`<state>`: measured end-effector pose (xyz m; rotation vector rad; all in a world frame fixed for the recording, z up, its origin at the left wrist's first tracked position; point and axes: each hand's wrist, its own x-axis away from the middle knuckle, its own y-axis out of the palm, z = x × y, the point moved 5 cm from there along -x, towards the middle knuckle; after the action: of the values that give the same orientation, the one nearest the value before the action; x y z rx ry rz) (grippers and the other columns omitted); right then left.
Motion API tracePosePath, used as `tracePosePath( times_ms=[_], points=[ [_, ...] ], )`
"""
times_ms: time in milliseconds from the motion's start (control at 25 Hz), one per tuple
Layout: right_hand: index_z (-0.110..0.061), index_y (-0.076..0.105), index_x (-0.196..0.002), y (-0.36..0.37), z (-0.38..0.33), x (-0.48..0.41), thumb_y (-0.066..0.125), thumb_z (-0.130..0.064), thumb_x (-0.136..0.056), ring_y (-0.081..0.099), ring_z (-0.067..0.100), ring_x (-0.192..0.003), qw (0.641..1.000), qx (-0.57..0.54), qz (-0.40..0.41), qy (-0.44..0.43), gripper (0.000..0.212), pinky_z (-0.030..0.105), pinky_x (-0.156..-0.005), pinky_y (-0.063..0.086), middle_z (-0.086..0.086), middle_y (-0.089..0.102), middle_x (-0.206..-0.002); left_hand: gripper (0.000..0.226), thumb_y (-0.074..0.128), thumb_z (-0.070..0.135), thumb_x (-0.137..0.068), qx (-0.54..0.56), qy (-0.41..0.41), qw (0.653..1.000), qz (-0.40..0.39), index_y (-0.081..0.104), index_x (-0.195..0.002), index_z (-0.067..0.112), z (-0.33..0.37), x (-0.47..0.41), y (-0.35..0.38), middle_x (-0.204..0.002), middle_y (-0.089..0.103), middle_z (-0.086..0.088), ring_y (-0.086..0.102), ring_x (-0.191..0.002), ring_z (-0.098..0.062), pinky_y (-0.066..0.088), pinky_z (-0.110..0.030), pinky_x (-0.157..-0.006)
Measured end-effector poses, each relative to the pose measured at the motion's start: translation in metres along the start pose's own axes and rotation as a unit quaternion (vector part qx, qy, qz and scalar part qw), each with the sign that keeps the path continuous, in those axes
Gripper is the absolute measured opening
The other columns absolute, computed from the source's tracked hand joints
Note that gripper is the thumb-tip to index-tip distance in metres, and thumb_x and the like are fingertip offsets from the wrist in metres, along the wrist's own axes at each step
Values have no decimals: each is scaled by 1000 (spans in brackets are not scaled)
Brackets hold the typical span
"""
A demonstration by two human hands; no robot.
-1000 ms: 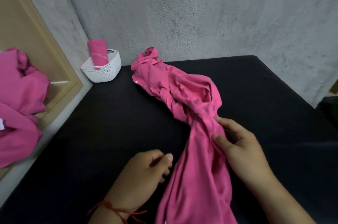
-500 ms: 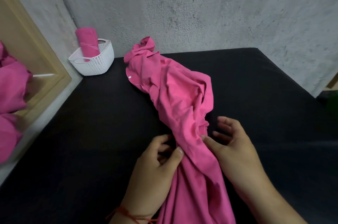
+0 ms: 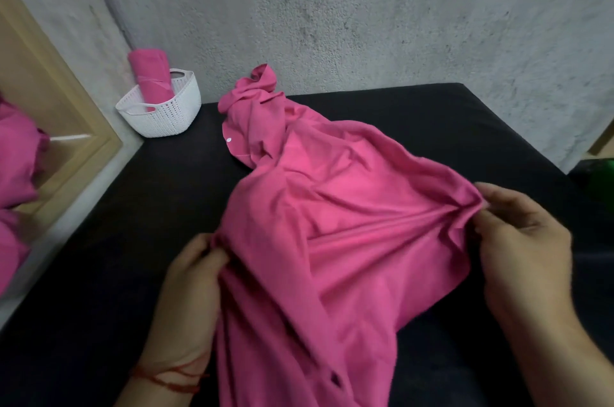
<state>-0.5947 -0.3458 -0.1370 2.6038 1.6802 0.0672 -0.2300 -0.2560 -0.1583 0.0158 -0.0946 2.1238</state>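
Upper left, a white basket (image 3: 172, 114) holds one rolled pink cloth (image 3: 151, 80), upright. The pink shirt (image 3: 319, 240) lies mid-frame on the black table (image 3: 99, 257), long axis from collar (image 3: 262, 84) at upper centre to the bottom edge. The left hand (image 3: 191, 287) pinches its left edge, the right hand (image 3: 521, 250) its right edge. Half a second ago it was bunched narrow; now it is stretched wide, hands well apart.

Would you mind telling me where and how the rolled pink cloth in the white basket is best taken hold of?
Probably by its upper half, from above. The rolled cloth stands nearly upright and sticks out well above the basket rim, so that part is free; the basket walls hide its lower end.
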Motion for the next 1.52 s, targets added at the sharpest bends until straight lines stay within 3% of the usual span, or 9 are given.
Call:
tracePosePath(
  times_ms=[200, 400, 560, 760, 1000, 1160, 1240, 1360, 1520],
  points=[
    [-30, 78, -110, -16, 3, -6, 60, -2, -97, 75, 14, -84, 998, 45, 35, -6, 36, 33, -79, 62, 1, 79, -103, 27, 63, 38, -88, 74, -80, 989, 101, 81, -98, 21, -4, -9, -30, -104, 78, -4, 68, -103, -27, 50, -39, -87],
    [-47, 58, -138, 5, 8, 7, 73, -51, -95, 65, 9, -120, 983, 163, -83, 10, 46, 41, -108, 50, -15, 65, -134, 66, 80, 67, -73, -29, -154, 986, -58, 73, -125, 27, -1, 3, -8, -117, 78, 4, 74, -111, -19, 51, -47, -106],
    [-53, 66, -116, 9, 4, 9, 81, -10, -85, 73, 6, -98, 945, 265, -189, -8, 55, 38, -93, 58, -24, 75, -106, 57, 85, 41, -81, -49, -141, 983, -111, 67, -133, 24, 10, 12, 2, -122, 76, 2, 73, -114, -20, 50, -43, -109],
    [-46, 73, -107, 0, -47, -12, 78, -7, -83, 70, 6, -90, 892, 393, -185, -127, 46, 31, -83, 52, -21, 75, -94, 69, 50, 79, -89, 78, -242, 961, -110, 72, -131, 28, 9, 5, -8, -130, 73, -6, 67, -123, -24, 41, -43, -116],
    [-43, 67, -125, -10, -124, -80, 85, -24, -81, 67, 35, -106, 805, 551, -142, -169, 51, 45, -94, 53, 4, 73, -111, 22, 80, 24, -86, -70, -164, 983, -33, 77, -106, 14, 12, -4, -44, -105, 79, -13, 73, -105, -32, 55, -43, -99],
    [-36, 48, -149, -3, -82, -64, 78, -62, -84, 60, 42, -123, 734, 644, -132, -170, 75, 53, -99, 52, 10, 59, -138, 78, 94, 57, -57, -205, -127, 970, -29, 67, -120, 22, 22, -2, -51, -107, 73, -8, 73, -98, -25, 56, -42, -98],
    [-34, 54, -145, 6, -64, -43, 75, -55, -89, 59, 41, -121, 743, 605, -150, -244, 64, 54, -98, 53, 9, 58, -135, 110, 89, 74, -38, -276, -113, 952, -68, 59, -132, 25, 19, 0, -46, -107, 67, 0, 69, -95, -16, 56, -36, -93],
    [-27, 65, -139, 33, -37, -13, 74, -28, -93, 60, 28, -122, 795, 482, -260, -262, 46, 38, -103, 47, 2, 61, -135, 120, 90, 73, -51, -367, -86, 917, -133, 44, -150, 25, 15, 13, -29, -123, 58, 5, 64, -106, -13, 51, -29, -90],
    [-47, 35, -158, 39, 25, -4, 47, -78, -91, 38, 30, -150, 724, 606, -265, -196, 75, 55, -118, 30, -8, 35, -165, 97, 91, 66, -61, -355, -78, 918, -161, 49, -140, 31, 11, 25, -13, -127, 62, 7, 66, -110, -14, 53, -32, -92]
  ],
)
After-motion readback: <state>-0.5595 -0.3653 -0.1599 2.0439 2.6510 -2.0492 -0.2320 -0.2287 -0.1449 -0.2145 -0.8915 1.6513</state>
